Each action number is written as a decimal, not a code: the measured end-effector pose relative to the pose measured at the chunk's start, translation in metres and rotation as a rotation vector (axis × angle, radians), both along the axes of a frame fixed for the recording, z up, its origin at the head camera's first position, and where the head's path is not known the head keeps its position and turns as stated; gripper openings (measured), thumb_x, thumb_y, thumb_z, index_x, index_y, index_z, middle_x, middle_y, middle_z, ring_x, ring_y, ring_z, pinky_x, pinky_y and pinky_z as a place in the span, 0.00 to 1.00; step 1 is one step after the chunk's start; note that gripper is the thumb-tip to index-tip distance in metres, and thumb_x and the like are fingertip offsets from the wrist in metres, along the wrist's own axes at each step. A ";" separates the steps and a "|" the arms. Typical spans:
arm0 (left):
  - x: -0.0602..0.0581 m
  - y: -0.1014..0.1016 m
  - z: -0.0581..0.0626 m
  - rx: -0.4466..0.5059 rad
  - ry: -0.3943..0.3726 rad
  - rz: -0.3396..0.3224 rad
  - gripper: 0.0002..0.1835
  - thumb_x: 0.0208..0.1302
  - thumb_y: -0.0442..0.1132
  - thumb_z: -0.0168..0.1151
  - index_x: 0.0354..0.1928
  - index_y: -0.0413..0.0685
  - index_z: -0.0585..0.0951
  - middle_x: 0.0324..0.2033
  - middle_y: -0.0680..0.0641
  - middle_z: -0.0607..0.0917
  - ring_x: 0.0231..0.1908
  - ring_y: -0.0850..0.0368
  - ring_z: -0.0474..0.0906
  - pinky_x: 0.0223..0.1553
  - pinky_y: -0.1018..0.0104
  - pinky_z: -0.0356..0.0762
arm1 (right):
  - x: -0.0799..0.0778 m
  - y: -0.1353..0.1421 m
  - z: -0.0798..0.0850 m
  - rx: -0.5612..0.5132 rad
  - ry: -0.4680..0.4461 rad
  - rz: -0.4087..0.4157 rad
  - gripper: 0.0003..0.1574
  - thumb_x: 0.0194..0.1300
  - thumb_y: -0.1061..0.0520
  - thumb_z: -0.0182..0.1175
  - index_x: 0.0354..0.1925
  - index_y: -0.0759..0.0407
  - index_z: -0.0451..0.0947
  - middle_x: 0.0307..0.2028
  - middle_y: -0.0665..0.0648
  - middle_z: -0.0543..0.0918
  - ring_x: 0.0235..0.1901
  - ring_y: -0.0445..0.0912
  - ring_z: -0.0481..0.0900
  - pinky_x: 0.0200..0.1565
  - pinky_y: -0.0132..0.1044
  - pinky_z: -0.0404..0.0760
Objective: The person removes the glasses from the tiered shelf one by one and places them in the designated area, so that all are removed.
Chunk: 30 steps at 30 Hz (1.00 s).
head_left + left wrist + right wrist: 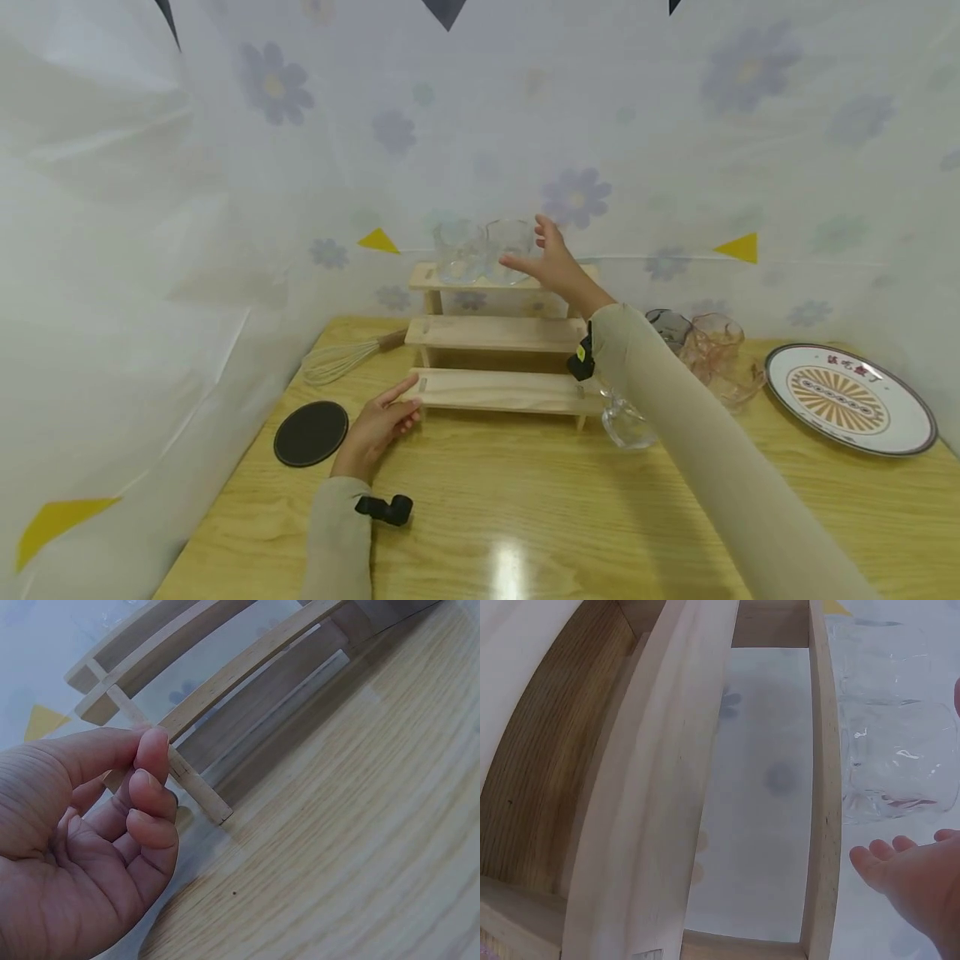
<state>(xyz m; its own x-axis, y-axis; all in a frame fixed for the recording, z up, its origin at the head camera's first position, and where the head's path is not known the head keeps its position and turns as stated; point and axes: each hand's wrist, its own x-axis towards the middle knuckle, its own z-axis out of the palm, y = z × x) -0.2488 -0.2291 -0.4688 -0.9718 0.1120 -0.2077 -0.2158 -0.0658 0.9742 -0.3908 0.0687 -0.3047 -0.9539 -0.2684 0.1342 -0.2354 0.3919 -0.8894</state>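
A three-step wooden shelf stands on the table, with two clear glass cups side by side on its top step. My right hand is raised beside the right-hand glass, its thumb and fingers spread; in the right wrist view a gap shows between the fingers and the glass. Down at the left end of the lowest step, my left hand pinches the board between thumb and index finger. From the left wrist view, the other fingers of that hand are curled in beside the shelf's leg.
Left of the shelf lie a whisk and a black round coaster. To the right are a clear glass piece partly behind my sleeve, pink glassware, a dark glass and a patterned plate. A flowered sheet hangs behind.
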 end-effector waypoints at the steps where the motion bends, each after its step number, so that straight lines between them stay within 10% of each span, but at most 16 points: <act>1: 0.000 0.000 0.000 -0.001 0.000 -0.002 0.29 0.66 0.36 0.59 0.69 0.54 0.67 0.24 0.51 0.82 0.22 0.64 0.71 0.25 0.73 0.70 | -0.002 -0.001 0.000 0.000 -0.008 0.001 0.68 0.54 0.36 0.66 0.75 0.45 0.32 0.73 0.56 0.43 0.71 0.51 0.45 0.65 0.53 0.57; 30: -0.004 0.007 -0.002 -0.004 -0.017 -0.021 0.29 0.65 0.35 0.60 0.69 0.55 0.67 0.22 0.54 0.82 0.22 0.64 0.71 0.25 0.74 0.70 | 0.000 -0.011 -0.005 -0.082 0.009 -0.128 0.59 0.56 0.38 0.66 0.73 0.51 0.44 0.67 0.54 0.59 0.67 0.51 0.56 0.63 0.49 0.61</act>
